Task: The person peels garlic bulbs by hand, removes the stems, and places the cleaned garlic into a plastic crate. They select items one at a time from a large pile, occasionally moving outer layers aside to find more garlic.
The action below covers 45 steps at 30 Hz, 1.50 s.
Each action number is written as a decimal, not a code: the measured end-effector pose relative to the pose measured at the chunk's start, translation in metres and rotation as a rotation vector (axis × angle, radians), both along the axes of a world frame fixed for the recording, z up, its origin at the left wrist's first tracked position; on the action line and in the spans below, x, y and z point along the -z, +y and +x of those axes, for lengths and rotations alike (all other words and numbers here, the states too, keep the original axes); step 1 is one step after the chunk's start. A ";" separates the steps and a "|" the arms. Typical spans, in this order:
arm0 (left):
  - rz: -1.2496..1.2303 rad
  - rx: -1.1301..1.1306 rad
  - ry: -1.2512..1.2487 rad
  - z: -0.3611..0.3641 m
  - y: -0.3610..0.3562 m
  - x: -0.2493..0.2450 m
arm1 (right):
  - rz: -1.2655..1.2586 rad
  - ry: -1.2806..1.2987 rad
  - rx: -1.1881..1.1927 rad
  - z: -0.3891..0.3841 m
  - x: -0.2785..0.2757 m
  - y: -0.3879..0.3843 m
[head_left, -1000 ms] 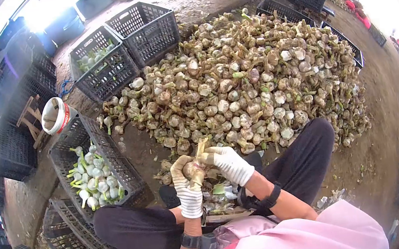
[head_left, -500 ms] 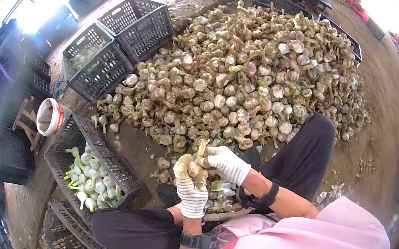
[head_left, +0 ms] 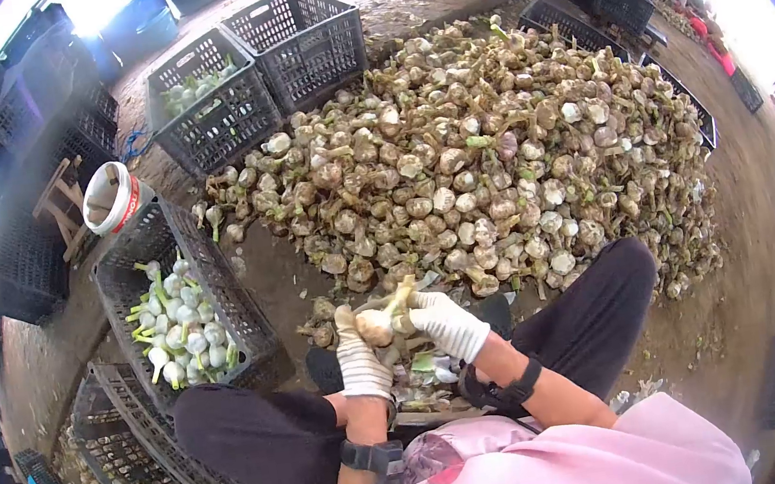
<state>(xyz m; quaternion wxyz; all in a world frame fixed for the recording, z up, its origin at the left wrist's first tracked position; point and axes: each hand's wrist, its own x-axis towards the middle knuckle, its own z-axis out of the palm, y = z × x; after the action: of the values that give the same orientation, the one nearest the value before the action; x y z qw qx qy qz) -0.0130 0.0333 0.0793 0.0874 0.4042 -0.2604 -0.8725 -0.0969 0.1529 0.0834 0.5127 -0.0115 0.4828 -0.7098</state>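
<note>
Between my knees, both gloved hands hold one garlic bulb (head_left: 376,328). My left hand (head_left: 362,358), in a white knit glove, grips it from the left, thumb and fingers against its round side. My right hand (head_left: 447,324), in a striped white glove, is closed at the stem end, where the stem points up and right. Most of the right fingertips are hidden behind the stem. Below the hands lie peeled skins and leafy scraps (head_left: 432,369). Just beyond them spreads a large heap of unpeeled garlic (head_left: 494,159).
Left of my knee, a black crate (head_left: 241,305) holds cleaned white garlic (head_left: 182,328). A white bucket (head_left: 115,200) stands behind it. Two more black crates (head_left: 304,57) sit at the heap's far left. Another crate (head_left: 139,471) lies at lower left. People work far right.
The bulb is turned, so its pale round side now shows more between my hands and its stem leans right. My left fingers have shifted around it. The whole view has moved slightly.
</note>
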 end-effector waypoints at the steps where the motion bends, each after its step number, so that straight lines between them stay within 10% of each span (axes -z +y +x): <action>1: -0.040 0.049 0.137 -0.002 0.006 0.001 | -0.008 -0.025 0.072 0.000 0.005 0.000; 5: -1.500 -0.025 0.186 -0.004 0.019 -0.005 | -0.008 0.285 0.077 -0.002 0.000 0.005; 6: -1.499 -0.025 0.178 0.002 0.016 -0.003 | 0.040 0.260 0.051 0.001 -0.012 0.002; 8: -0.403 -0.073 0.113 0.010 0.008 -0.011 | 0.007 0.556 -0.011 0.008 -0.029 -0.002; 12: 0.475 0.299 0.416 0.015 -0.009 0.012 | -0.041 0.353 -0.176 -0.025 0.007 0.011; 14: 0.401 0.312 0.332 0.007 -0.010 0.012 | -0.060 0.304 -0.101 -0.022 0.008 0.011; 17: -1.159 -0.125 -0.062 -0.020 0.004 0.038 | 0.047 0.383 0.106 -0.008 0.020 0.006; 18: -1.188 0.058 0.190 -0.012 0.011 0.025 | 0.043 0.538 0.133 0.002 0.040 0.002; 21: -0.494 0.106 0.283 0.001 0.016 0.035 | 0.031 0.292 0.109 -0.007 -0.015 0.012; 25: -0.585 0.144 0.176 -0.007 0.009 0.050 | -0.016 -0.079 0.202 -0.015 0.009 0.019; 26: -0.983 0.120 0.077 -0.007 0.004 0.057 | -0.017 -0.086 0.206 -0.013 0.013 0.018; 27: -1.380 0.091 -0.028 -0.005 0.000 0.065 | -0.009 0.088 0.169 -0.012 0.018 0.017; 30: -1.314 0.241 0.018 0.007 -0.007 0.055 | -0.074 0.456 0.147 -0.011 0.038 0.011; 32: -0.590 0.134 0.133 0.009 0.005 0.026 | 0.271 1.053 0.205 -0.020 0.085 0.005; 34: -0.357 0.114 0.236 0.006 0.002 0.019 | 0.627 1.167 -0.590 -0.016 0.069 0.010; 36: -0.071 -0.139 0.173 0.002 0.000 0.022 | 0.298 1.094 -0.524 0.004 0.116 0.023; 40: 0.151 -0.167 0.210 0.007 -0.024 0.055 | 0.245 0.698 -0.782 -0.004 0.015 0.017; 42: 0.028 -0.262 0.082 0.001 -0.018 0.039 | 0.239 1.301 -0.560 -0.012 0.027 0.021; 43: -0.202 -0.165 0.029 0.003 -0.015 0.027 | 0.746 1.332 -0.849 -0.015 -0.018 0.010; 45: -0.290 -0.138 0.089 0.001 -0.016 0.019 | 0.508 1.282 -0.314 -0.020 0.007 0.014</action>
<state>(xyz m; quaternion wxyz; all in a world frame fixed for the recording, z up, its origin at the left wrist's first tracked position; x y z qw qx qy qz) -0.0117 0.0171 0.0602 0.2159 0.3652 -0.3509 -0.8348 -0.1166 0.1667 0.0761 0.2105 -0.3765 0.8331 -0.3462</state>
